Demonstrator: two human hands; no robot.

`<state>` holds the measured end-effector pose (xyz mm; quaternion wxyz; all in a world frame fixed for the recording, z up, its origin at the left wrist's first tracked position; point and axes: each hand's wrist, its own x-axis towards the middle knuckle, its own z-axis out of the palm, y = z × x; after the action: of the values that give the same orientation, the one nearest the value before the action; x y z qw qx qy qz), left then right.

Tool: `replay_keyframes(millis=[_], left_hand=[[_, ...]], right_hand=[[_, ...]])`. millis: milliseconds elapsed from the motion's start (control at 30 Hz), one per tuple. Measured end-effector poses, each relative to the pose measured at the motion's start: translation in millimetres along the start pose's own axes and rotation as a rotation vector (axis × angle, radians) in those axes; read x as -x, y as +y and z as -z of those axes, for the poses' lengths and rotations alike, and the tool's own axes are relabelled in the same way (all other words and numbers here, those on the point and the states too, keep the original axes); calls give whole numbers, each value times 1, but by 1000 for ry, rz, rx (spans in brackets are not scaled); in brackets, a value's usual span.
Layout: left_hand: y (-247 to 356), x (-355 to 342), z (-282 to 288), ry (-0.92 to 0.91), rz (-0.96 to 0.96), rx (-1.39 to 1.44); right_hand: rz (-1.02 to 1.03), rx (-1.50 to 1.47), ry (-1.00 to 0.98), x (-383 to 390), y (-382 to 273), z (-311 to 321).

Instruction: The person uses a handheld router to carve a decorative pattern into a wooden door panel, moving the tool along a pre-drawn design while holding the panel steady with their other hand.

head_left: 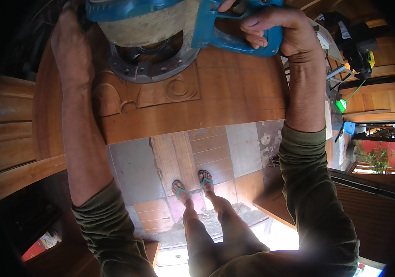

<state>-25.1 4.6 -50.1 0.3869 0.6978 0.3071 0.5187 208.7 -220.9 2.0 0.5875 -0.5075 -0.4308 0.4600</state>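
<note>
A blue and grey power router [142, 30] stands at the top of the head view, its round metal base with holes over a carved wooden panel [234, 87]. My right hand [276, 27] is closed round the router's blue loop handle. At the router's left side, my left hand [71, 44] reaches up toward the picture's edge. Its fingers are dark and partly cut off, so their grip does not show. Scroll and leaf carving [179, 87] shows in the panel just below the router's base.
Another wooden panel [13, 124] stands at the left. Patchwork floor tiles [211, 147] lie under my sandalled feet. To the right are a green broom head [341, 105], a blue dustpan [349, 128], more wooden boards [380, 104] and a leafy plant [380, 159].
</note>
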Motion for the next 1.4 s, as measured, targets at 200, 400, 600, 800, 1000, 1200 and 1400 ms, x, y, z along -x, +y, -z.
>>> replay_keyframes(millis=[200, 400, 600, 800, 1000, 1200, 1400], left_hand=[[16, 4, -9, 79, 210, 227], [16, 4, -9, 58, 215, 265], [13, 3, -8, 48, 198, 118], [-31, -7, 15, -68, -281, -413], [-46, -19, 14, -37, -468, -496], [-65, -31, 14, 13, -489, -521], [-77, -36, 16, 32, -484, -483]], right_hand=[[-15, -41, -9, -1, 0, -5], [-42, -29, 10, -2, 5, 3], [-50, -48, -46, -4, 5, 1], [-43, -59, -51, -5, 7, -2], [-88, -80, -30, -2, -3, -9], [-182, -93, -33, -11, -12, -5], [-294, -124, -191, -19, -16, 6]])
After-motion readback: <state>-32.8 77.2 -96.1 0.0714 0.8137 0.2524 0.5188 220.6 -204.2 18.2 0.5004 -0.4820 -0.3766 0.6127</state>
